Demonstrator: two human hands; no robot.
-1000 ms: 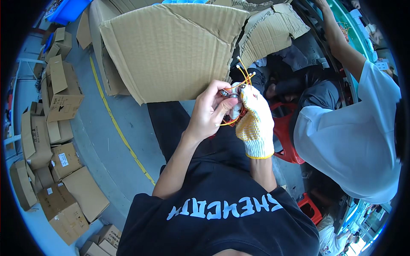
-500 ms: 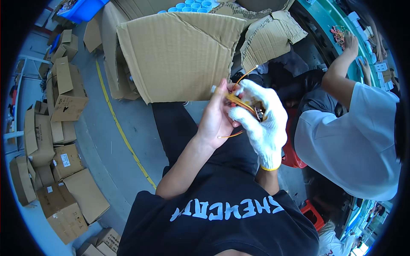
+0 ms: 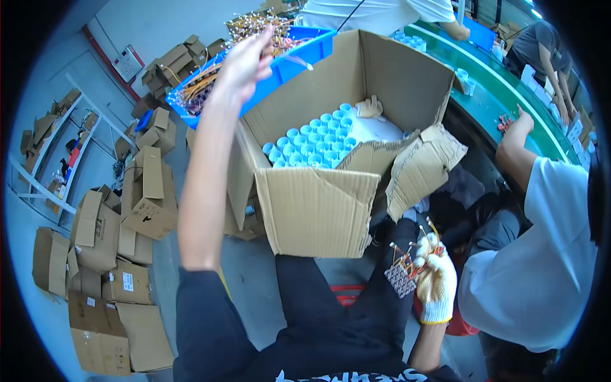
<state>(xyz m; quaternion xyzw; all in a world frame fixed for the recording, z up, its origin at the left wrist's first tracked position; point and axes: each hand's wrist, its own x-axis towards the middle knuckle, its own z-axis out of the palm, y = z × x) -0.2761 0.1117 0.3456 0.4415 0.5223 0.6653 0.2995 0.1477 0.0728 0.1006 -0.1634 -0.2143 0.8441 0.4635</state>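
Observation:
My bare left hand (image 3: 245, 67) is raised over the blue tray (image 3: 280, 75), its fingers partly stretched and a little blurred; I see nothing held in them. Heaped in that tray are thin orange wires (image 3: 202, 83) with small white connectors. A whitish translucent strip (image 3: 299, 62) shows beside the hand at the tray's side. Low on the right, by my knee, my right hand (image 3: 436, 283) in a white knitted glove closes round a bundle of wired circuit boards (image 3: 401, 280). Its small boards form a grid, with orange wires and white connectors sticking up past the fingers.
Ahead stands a big open carton (image 3: 318, 213) with torn flaps, holding rows of light-blue cups (image 3: 312, 146) and a glove (image 3: 369, 107). A co-worker in a white shirt (image 3: 528, 254) sits at my right, beside the green conveyor (image 3: 480, 114). Cartons (image 3: 149, 191) line the left wall.
The view has shifted up toward the carton and tray. My hands were together at the wires; now the left reaches out over the tray and the right holds the bundle low on the right.

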